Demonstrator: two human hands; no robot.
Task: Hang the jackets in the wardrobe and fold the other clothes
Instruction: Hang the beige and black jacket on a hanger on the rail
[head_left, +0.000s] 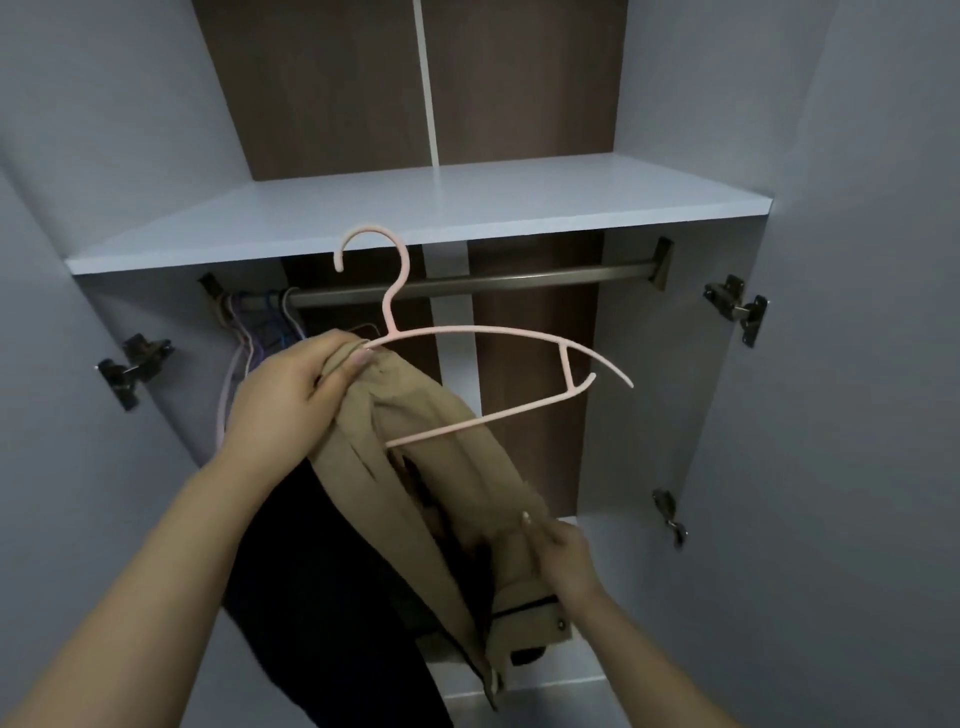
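A tan jacket (415, 431) hangs bunched in front of the open wardrobe, with the left end of a pink plastic hanger (467, 332) inside its shoulder. My left hand (296, 389) grips the jacket's top together with that hanger end. Lower down, my right hand (561, 556) pinches a fold of the jacket near its dark-trimmed cuff. The hanger's hook points up, in front of the metal rail (519, 280), apart from it. A dark garment (311, 597) hangs behind and below the jacket.
A white shelf (415, 213) lies just above the rail. Several empty hangers (254, 317) crowd the rail's left end. Both wardrobe doors (857, 364) stand open, with metal hinges (737, 306) on each side. The rail's right part is bare.
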